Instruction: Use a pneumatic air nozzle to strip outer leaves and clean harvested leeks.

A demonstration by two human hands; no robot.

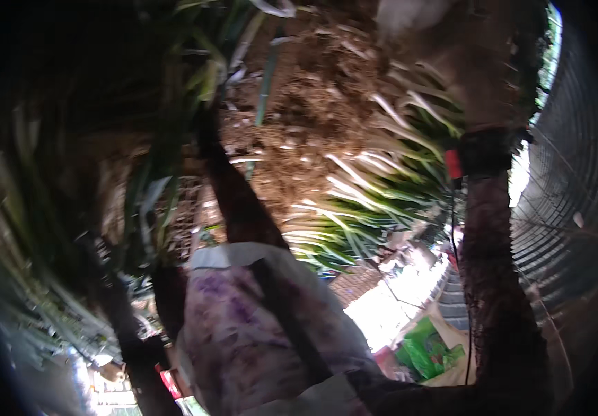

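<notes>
Spring onions (354, 201) lie in a thick row right of centre, white root ends toward the middle and green leaves toward the lower right. My right hand (486, 83) reaches past their upper right end. It is dark and smeared, with a blurred whitish patch near its fingers, so I cannot make out a hold. A dark band with a red part (476, 156) circles that wrist. Low on the left, my left hand (108, 277) is in deep shadow beside long green leaves (29, 277). Its fingers do not show clearly.
Brown soil and dry root litter (306, 104) cover the middle ground. A floral cloth (243, 319) drapes over my lap, and a dark bare leg (240, 201) extends above it. Corrugated sheeting (569, 187) curves along the right. A green bag (424, 350) lies at lower right.
</notes>
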